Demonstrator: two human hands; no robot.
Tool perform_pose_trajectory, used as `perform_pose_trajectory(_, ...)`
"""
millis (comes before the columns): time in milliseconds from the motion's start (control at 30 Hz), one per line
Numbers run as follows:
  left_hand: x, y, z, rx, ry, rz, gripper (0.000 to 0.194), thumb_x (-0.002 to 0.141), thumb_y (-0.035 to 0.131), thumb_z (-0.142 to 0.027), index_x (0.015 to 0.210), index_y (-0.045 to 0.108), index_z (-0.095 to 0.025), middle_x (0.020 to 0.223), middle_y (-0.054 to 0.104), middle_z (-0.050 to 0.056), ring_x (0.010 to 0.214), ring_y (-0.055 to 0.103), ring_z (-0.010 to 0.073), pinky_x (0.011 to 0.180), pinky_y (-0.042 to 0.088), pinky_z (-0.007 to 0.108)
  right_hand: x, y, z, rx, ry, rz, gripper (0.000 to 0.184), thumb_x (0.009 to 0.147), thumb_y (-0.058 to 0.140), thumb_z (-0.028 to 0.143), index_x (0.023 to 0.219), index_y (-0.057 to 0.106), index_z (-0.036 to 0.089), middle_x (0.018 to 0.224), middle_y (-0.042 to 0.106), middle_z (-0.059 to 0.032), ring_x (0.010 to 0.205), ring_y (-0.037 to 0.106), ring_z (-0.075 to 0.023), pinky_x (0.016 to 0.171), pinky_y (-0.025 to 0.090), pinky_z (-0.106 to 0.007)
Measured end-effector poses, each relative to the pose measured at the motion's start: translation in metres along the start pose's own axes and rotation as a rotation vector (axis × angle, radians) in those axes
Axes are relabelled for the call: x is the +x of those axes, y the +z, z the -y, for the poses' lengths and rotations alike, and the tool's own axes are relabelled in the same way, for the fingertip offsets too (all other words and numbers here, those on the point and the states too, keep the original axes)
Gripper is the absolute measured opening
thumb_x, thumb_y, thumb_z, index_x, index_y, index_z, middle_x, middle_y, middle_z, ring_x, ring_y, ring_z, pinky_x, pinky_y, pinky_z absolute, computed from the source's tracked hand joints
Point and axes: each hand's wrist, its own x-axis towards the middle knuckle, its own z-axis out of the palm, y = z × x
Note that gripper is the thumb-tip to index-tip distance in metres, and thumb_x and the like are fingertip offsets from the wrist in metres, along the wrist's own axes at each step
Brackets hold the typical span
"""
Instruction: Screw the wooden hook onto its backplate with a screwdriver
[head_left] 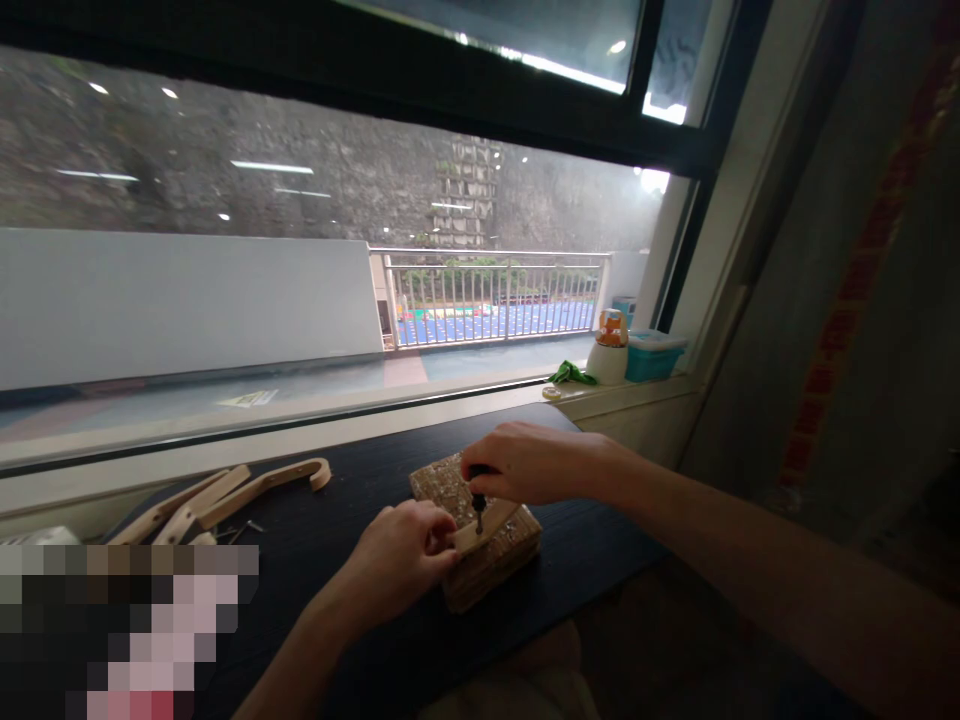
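My right hand (521, 462) is closed around the dark handle of a screwdriver (479, 510), which points down. Its tip meets a pale wooden strip (501, 516) lying across the top of a rough wooden block (495, 572). The fingers of my left hand (401, 545) are pinched on the near left end of that strip, steadying it against the block. Any screw under the tip is too small to make out. Both hands and the block are over a dark tabletop (592, 540).
Several curved wooden pieces (259, 488) lie at the table's left, with small metal parts (244, 532) beside them. A window sill behind holds a green cloth (571, 373), a white container with an orange top (608, 355) and a teal box (654, 358). Pixelation covers the lower left.
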Motion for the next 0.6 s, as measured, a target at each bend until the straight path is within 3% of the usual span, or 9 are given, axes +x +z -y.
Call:
perform_pose_trajectory(100, 0.009, 0.002, -0.008, 0.150, -0.047, -0.015, 0.016, 0.072, 0.054, -0.030, 0.066, 0.067, -0.020, 0.073, 0.066, 0.000, 0.067, 0.058, 0.0163, 0.061, 0.035, 0.024, 0.002, 0.000, 0.000, -0.004, 0.007, 0.000, 0.021, 0.080, 0.048, 0.024, 0.088, 0.066, 0.018, 0.079, 0.067, -0.0037, 0.069, 0.057, -0.0143, 0.057, 0.032, -0.024)
perform_pose_trajectory(367, 0.012, 0.004, -0.023, 0.271, -0.138, -0.004, 0.018, 0.075, 0.051, -0.032, 0.070, 0.065, -0.022, 0.070, 0.070, 0.001, 0.067, 0.063, 0.0185, 0.064, 0.037, 0.028, 0.003, 0.005, -0.004, -0.060, 0.090, -0.020, 0.028, 0.084, 0.045, 0.032, 0.088, 0.067, 0.015, 0.079, 0.068, -0.0090, 0.071, 0.060, -0.0188, 0.056, 0.033, -0.026)
perform_pose_trajectory(600, 0.013, 0.008, -0.033, 0.340, -0.094, -0.038, 0.027, 0.079, 0.044, -0.028, 0.065, 0.066, -0.019, 0.078, 0.070, 0.005, 0.076, 0.064, 0.0223, 0.068, 0.036, 0.032, -0.001, 0.001, -0.011, -0.033, 0.010, -0.005, 0.023, 0.079, 0.050, 0.026, 0.094, 0.067, 0.023, 0.086, 0.069, -0.0016, 0.078, 0.060, -0.0160, 0.061, 0.034, -0.024)
